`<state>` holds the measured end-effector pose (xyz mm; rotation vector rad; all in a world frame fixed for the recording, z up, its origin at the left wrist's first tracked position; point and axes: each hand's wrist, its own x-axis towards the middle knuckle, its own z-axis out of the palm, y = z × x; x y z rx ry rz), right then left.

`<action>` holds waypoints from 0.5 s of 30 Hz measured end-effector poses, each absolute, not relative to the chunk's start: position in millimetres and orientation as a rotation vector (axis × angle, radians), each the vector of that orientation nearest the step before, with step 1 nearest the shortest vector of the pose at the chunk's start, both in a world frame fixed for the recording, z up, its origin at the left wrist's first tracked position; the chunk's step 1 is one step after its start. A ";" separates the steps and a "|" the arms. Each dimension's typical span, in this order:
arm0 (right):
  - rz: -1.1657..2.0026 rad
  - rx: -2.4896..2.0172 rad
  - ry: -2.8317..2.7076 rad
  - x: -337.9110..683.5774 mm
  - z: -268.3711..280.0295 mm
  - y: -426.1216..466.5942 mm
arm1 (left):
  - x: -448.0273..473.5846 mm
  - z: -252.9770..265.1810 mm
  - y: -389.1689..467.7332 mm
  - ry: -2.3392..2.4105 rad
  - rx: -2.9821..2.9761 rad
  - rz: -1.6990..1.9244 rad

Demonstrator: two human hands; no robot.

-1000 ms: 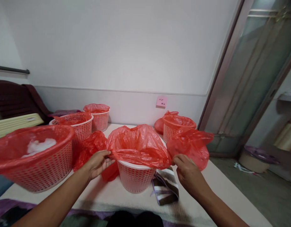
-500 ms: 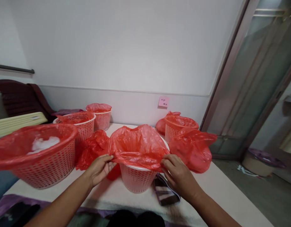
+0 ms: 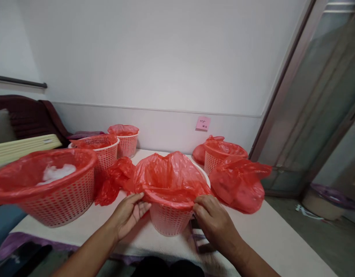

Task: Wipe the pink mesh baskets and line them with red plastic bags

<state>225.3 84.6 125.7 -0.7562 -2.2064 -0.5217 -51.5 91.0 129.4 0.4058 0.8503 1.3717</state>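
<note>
On the left, the large lined basket [image 3: 59, 206] is standing near the table edge with something white [image 3: 57, 173] lying inside it. A crumpled red bag [image 3: 119, 173] is resting between it and the middle, just behind the left hand [image 3: 128, 217]. That hand is pinching the near edge of the red liner [image 3: 170, 165] between thumb and forefinger, at the left of the rim, while its other fingers are hanging loosely apart below.

The middle basket [image 3: 168, 223] is sitting upright on the table [image 3: 284, 242] between both hands, its front rim already wearing the film. At the back the liner is standing up, and at the right rear a strip of white rim is showing bare, so that side is probably needing the most slack. Pulling evenly and gently on both sides is likely sparing the thin film a tear and the light basket a tip.

The right hand [image 3: 215, 221] is gripping the liner's right edge with bent fingers, above the striped cloth [image 3: 205, 246]; its thumb is partly hiding, so I cannot tell whether it is catching the rim too.
</note>
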 end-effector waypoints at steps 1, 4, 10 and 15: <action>-0.536 -0.742 -2.202 227.3 123.2 84.9 | -51.4 126.0 90.3 0.850 0.403 1.377; -0.576 -0.728 -2.191 232.4 118.7 83.7 | -50.2 115.2 88.6 0.844 0.390 1.389; -0.648 -0.760 -2.154 236.7 114.0 83.1 | -48.6 101.6 91.5 0.852 0.386 1.392; -0.626 -0.848 -2.115 238.8 112.1 82.7 | -48.7 99.0 94.2 0.883 0.399 1.409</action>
